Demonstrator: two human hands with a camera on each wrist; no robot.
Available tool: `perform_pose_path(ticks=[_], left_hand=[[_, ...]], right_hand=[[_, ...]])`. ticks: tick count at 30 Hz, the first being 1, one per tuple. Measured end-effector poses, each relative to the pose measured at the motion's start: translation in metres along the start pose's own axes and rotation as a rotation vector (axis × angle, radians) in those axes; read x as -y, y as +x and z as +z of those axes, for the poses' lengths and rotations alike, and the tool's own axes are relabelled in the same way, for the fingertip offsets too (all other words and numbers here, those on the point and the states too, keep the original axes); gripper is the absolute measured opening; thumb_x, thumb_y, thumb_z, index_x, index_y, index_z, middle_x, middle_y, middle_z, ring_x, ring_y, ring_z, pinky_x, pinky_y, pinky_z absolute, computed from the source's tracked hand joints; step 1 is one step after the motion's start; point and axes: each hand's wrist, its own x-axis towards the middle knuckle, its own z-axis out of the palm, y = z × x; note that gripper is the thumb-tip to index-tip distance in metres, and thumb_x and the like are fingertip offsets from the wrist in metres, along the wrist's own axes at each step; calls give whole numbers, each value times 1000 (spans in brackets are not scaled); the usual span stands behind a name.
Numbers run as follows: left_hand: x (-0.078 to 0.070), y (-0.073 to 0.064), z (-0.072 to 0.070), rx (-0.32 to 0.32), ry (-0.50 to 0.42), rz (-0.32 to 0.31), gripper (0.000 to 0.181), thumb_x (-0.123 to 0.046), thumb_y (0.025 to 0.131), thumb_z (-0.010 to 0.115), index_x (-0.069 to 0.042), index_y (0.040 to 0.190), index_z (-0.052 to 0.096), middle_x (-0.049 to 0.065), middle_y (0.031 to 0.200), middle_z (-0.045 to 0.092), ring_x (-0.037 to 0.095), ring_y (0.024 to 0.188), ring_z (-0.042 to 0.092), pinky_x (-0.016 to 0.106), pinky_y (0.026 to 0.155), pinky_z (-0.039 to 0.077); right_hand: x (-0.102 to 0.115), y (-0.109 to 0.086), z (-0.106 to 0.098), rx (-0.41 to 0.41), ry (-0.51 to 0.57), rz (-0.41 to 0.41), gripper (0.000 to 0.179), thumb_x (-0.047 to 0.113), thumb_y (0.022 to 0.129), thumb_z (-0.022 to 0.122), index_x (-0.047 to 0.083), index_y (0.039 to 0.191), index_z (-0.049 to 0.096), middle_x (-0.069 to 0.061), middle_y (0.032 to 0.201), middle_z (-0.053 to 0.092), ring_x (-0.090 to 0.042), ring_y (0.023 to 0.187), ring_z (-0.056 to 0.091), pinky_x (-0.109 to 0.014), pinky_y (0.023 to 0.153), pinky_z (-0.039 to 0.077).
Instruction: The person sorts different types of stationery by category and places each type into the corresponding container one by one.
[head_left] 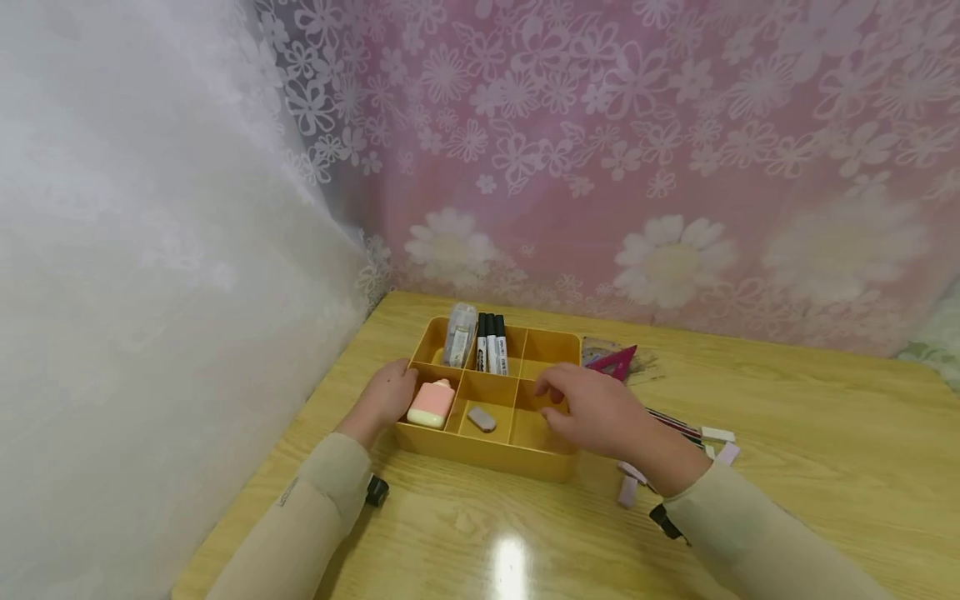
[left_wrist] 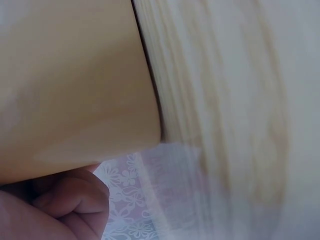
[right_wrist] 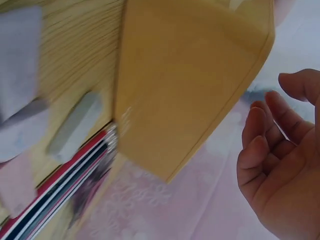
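Note:
A yellow organizer box (head_left: 480, 460) with several compartments sits on the table. My left hand (head_left: 388, 393) grips its left wall; in the left wrist view, curled fingers (left_wrist: 80, 197) show at the wall's edge. Over the front right compartment hovers my right hand (head_left: 600, 410), fingers loosely bent and holding nothing. The front left compartment holds a pink and cream bottle-shaped item (head_left: 432, 403). A grey eraser (head_left: 482, 419) lies in the front middle one. Behind stand a clear plastic case (head_left: 459, 335) at left and three black-capped markers (head_left: 492, 346) in the middle.
Right of the box lie a magenta set square (head_left: 617, 363), a bundle of pencils (right_wrist: 65, 187) and several pale blocks, among them a white one (head_left: 717, 434) and a lilac one (head_left: 727, 454). A white wall (head_left: 187, 275) borders the table's left; a flowered pink curtain (head_left: 555, 192) hangs behind.

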Motion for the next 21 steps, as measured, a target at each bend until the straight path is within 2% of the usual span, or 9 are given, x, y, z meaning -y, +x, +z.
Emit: perform_pose_path(ticks=[5, 10, 15, 21], left_hand=[[0, -2, -1, 4, 0, -3, 47, -28, 111, 30, -3, 144, 52, 18, 141, 56, 36, 132, 50, 56, 109, 38], [-2, -2, -2, 11, -3, -4, 48, -29, 111, 30, -3, 146, 50, 18, 144, 54, 36, 134, 48, 56, 111, 36], [-2, -2, -2, 8, -1, 0, 48, -28, 111, 30, -3, 146, 51, 18, 142, 55, 36, 133, 49, 56, 111, 37], [-1, -1, -1, 8, 9, 8, 48, -28, 111, 30, -3, 146, 51, 18, 141, 56, 36, 132, 50, 56, 110, 37]], right_hand=[[-20, -11, -4, -39, 28, 27, 22, 18, 95, 65, 13, 117, 67, 4, 98, 61, -11, 73, 52, -32, 65, 46], [-42, -23, -10, -55, 3, 48, 19, 17, 94, 67, 12, 113, 67, 6, 93, 60, -12, 71, 51, -34, 65, 46], [-59, -32, -8, -2, -29, 97, 21, 20, 94, 69, 12, 114, 68, 4, 98, 62, -14, 80, 54, -38, 71, 49], [-72, -38, 3, 85, -62, 138, 21, 19, 94, 66, 13, 114, 69, 2, 99, 64, -14, 79, 55, -39, 69, 49]])
